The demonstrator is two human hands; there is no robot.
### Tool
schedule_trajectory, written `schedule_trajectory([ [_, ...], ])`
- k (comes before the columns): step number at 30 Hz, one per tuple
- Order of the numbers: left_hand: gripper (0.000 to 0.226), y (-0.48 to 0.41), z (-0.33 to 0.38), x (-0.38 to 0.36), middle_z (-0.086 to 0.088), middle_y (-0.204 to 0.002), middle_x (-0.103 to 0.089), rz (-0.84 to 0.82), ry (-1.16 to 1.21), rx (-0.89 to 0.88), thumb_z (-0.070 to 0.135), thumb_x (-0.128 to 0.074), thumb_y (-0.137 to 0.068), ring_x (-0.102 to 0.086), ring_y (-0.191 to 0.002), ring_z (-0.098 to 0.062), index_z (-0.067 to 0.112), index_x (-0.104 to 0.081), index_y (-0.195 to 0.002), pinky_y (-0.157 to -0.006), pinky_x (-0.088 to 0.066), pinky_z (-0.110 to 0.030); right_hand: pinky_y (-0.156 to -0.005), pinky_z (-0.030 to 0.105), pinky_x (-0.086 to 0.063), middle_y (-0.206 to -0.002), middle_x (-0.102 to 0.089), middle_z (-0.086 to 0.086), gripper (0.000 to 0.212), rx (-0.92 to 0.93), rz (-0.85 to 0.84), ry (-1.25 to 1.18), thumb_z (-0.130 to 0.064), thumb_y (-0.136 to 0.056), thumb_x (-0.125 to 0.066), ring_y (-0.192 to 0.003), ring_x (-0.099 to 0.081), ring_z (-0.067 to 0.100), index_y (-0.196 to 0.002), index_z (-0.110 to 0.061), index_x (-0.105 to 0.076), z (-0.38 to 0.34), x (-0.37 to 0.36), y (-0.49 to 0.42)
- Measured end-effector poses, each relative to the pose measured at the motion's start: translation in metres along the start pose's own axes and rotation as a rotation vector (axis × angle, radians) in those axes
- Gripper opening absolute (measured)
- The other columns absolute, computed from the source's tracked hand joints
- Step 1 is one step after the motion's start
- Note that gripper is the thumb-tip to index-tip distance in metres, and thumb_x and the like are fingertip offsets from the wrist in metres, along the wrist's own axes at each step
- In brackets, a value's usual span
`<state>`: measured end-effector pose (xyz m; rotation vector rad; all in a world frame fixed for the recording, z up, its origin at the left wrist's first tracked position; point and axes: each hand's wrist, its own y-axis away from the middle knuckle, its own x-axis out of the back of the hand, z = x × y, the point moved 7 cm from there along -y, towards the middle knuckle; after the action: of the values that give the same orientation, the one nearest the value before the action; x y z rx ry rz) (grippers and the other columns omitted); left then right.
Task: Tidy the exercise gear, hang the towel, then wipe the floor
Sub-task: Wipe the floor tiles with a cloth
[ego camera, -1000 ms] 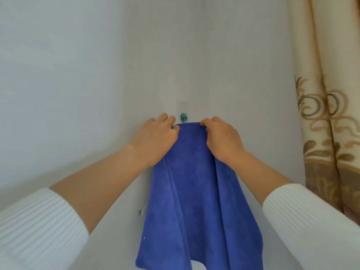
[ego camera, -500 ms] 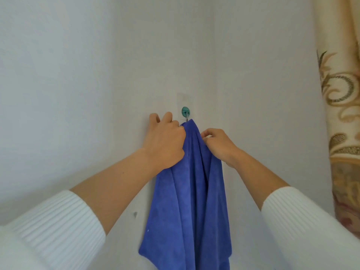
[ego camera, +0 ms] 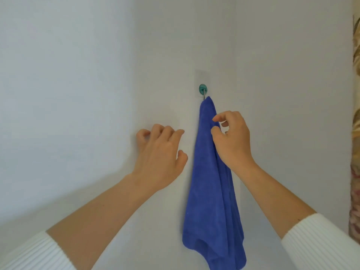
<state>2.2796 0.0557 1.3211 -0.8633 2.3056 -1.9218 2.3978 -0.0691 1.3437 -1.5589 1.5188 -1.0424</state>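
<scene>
A blue towel [ego camera: 210, 191] hangs in folds from a small teal wall hook [ego camera: 202, 89] on the white wall. My left hand [ego camera: 159, 160] is off the towel, to its left, fingers curled loosely apart and holding nothing. My right hand [ego camera: 231, 139] is in front of the towel's upper right side, thumb and forefinger slightly parted and just touching or just clear of the cloth; I cannot tell which. Both forearms are bare with white ribbed sleeves pushed back.
A cream curtain [ego camera: 355, 133] with a gold and brown floral pattern hangs along the right edge. The wall corner [ego camera: 134, 55] runs vertically left of the hook. No floor or exercise gear shows.
The towel went from being held spread under the hook to hanging bunched on it. My left hand let go and moved left; my right hand loosened its pinch and slid lower.
</scene>
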Motion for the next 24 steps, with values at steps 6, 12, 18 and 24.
schedule_trajectory([
  [6,0.050,0.070,-0.059,0.052,-0.009,-0.136,-0.046,-0.061,0.052,0.102,0.026,-0.047,-0.080,-0.031,-0.127,-0.024,0.011,-0.052,-0.127,-0.101,-0.025,-0.034,-0.077,0.012,-0.038,-0.104,-0.050,-0.016,0.021,0.057,-0.164,-0.113,-0.008,-0.086,-0.056,-0.100,-0.048,0.006,-0.103,-0.020,-0.060,-0.049,-0.055,0.076],
  [12,0.051,0.180,-0.131,0.134,-0.014,-0.153,-0.027,-0.181,-0.105,0.197,0.022,-0.044,-0.086,-0.017,-0.144,-0.029,0.009,-0.045,-0.135,-0.115,-0.020,-0.035,-0.080,0.018,-0.038,-0.110,-0.051,-0.010,0.030,0.124,-0.334,-0.226,-0.022,-0.082,-0.052,-0.106,-0.047,0.009,-0.111,-0.014,-0.059,-0.132,-0.131,0.176],
  [18,0.051,0.304,-0.220,0.266,-0.015,-0.150,-0.032,-0.324,-0.340,0.406,0.026,-0.036,-0.086,-0.024,-0.138,-0.029,0.010,-0.046,-0.133,-0.108,-0.033,-0.039,-0.075,0.025,-0.041,-0.115,-0.054,0.000,0.035,0.255,-0.523,-0.321,-0.026,-0.083,-0.052,-0.104,-0.045,0.014,-0.115,-0.010,-0.059,-0.279,-0.189,0.286],
  [24,0.047,0.435,-0.268,0.430,-0.013,-0.139,-0.045,-0.494,-0.552,0.599,0.024,-0.046,-0.082,-0.038,-0.122,-0.027,0.011,-0.052,-0.127,-0.079,-0.048,-0.039,-0.083,0.037,-0.046,-0.121,-0.051,0.005,0.038,0.307,-0.755,-0.432,-0.023,-0.086,-0.060,-0.110,-0.046,0.023,-0.121,-0.008,-0.055,-0.440,-0.231,0.422],
])
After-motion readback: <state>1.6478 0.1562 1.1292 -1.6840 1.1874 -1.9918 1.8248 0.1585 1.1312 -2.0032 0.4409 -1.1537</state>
